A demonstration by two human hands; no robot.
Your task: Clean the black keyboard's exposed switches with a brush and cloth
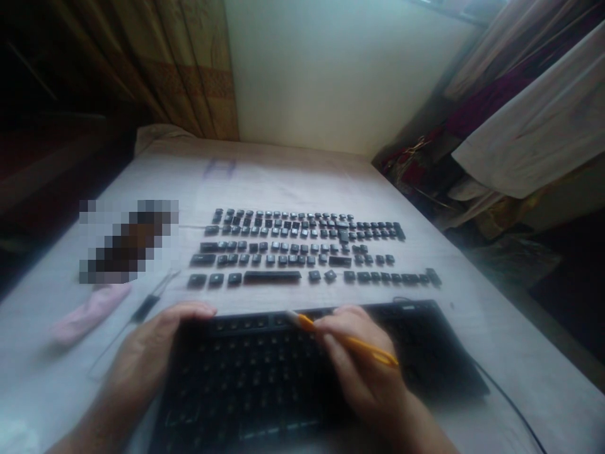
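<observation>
A black keyboard (246,378) without its keycaps lies in front of me, its bare key sockets facing up. My left hand (151,347) grips its upper left corner, with the thumb along the top edge. In my right hand (363,359) is a small brush with an orange handle (363,349), held between thumb and fingers. The brush's pale tip (292,318) is at the keyboard's top row of sockets; blur hides whether it touches. Beyond the keyboard, the loose black keycaps (283,259) sit in several rows, with the long space bar (272,277) in the nearest row.
To the left lie a pink cloth-like item (92,313), a small dark object with a thin wire (145,308), and a pixelated dark item (127,243). A black cable (508,397) runs off the right side. Curtains (189,69) and hanging cloth (534,120) flank the pale table (283,167).
</observation>
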